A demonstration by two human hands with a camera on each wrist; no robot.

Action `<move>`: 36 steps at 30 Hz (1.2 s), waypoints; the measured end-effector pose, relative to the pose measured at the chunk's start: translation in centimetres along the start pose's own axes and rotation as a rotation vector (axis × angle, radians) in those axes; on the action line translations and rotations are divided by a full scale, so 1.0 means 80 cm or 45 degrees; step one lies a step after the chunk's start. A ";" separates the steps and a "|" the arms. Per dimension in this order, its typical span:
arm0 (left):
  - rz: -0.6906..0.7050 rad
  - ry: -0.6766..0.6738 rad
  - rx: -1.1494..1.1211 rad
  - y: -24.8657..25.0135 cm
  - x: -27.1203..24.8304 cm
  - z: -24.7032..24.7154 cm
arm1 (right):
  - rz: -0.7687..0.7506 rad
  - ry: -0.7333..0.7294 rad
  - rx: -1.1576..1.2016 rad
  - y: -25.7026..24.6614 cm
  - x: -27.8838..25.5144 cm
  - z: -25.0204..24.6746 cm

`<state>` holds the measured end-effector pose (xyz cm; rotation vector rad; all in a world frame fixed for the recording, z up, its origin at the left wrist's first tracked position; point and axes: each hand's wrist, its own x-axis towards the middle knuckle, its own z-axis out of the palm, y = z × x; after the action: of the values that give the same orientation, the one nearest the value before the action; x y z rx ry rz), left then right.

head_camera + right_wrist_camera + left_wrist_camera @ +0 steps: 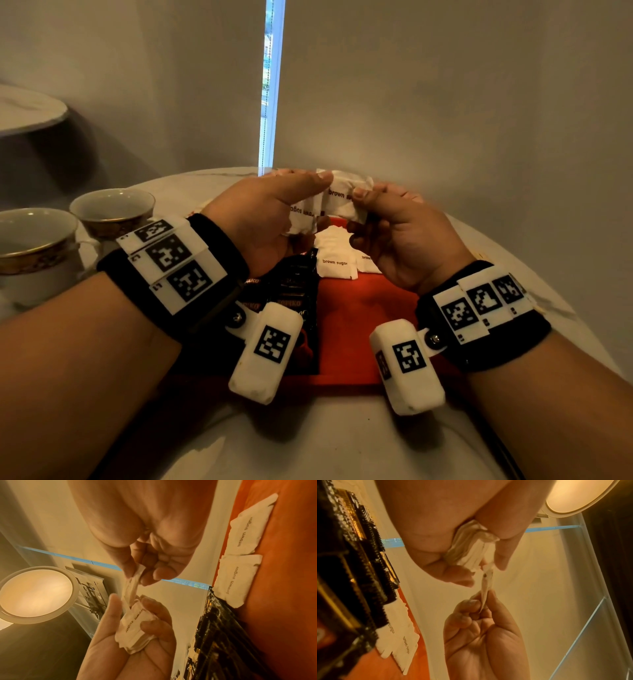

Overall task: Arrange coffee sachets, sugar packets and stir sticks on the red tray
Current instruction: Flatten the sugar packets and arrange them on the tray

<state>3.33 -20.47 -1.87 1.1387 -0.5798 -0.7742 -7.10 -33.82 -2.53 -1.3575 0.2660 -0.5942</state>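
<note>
My left hand [291, 200] is raised above the far end of the red tray [359, 308] and grips a small stack of white brown-sugar packets [303, 214], seen also as a bundle [135, 626] in the right wrist view. The right hand [363, 202] pinches one packet [342, 202] between thumb and fingers, edge-on [485, 588] in the left wrist view, its other end still among the stack. Two sugar packets [335, 263] lie flat at the tray's far end. Black coffee sachets [294, 291] lie overlapped on the tray's left side. No stir sticks show.
Two gold-rimmed cups [113, 209] [34, 240] stand on the white round table [308, 445] to the left of the tray. A grey wall rises just behind the table. Another pale tabletop [27, 109] sits far left.
</note>
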 end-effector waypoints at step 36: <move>-0.043 0.099 -0.249 0.005 0.004 -0.005 | 0.656 0.174 -0.618 0.029 0.043 -0.125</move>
<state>3.95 -20.44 -1.62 0.9959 -0.4110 -0.7940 -8.80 -43.76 -6.31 -1.6289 0.8850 -0.1886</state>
